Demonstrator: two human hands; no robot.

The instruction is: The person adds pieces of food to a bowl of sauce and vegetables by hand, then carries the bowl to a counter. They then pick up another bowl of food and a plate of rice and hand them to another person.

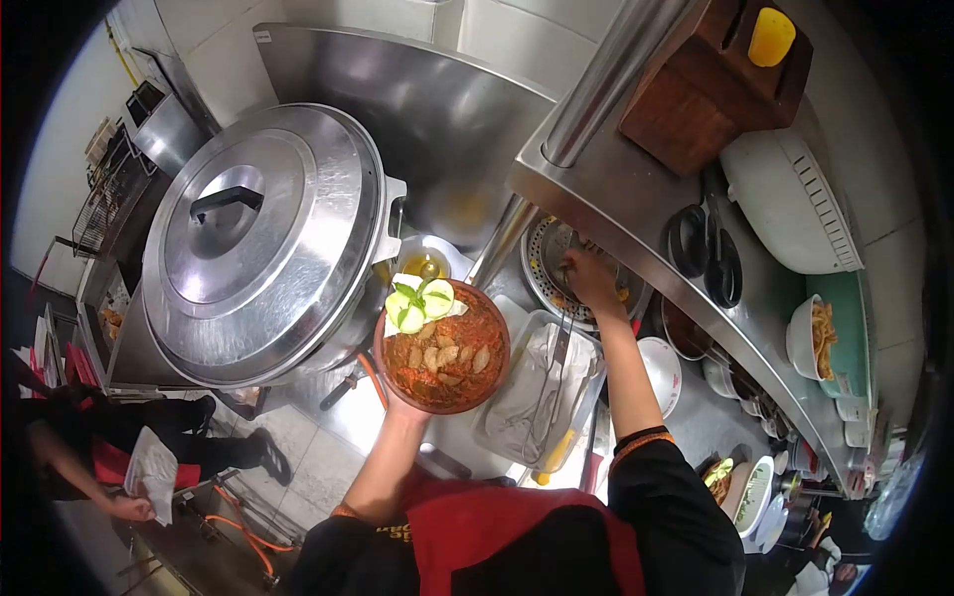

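Note:
My left hand (400, 417) holds up a brown bowl (502, 363) from beneath, its fingers mostly hidden under it. Red, saucy food (409, 370) fills the bowl, with brown pieces scattered on top. Pale green round slices (407, 310) with a green leaf sit at the bowl's far left edge, beside something white. Under the shelf, my right hand (593, 283) reaches into a round perforated metal colander (543, 260), fingers closed together; what they grip is too dark to make out. Near that forearm, tongs (562, 343) lie across a clear plastic tub (497, 437) with white cloth or paper inside.
A large lidded steel pot (288, 268) stands at left. The steel shelf (606, 214) overhangs my right arm, carrying a wooden knife block (686, 94), black utensils (708, 243) and a bowl of fries (803, 338). At lower left another person's hand (131, 508) holds something white.

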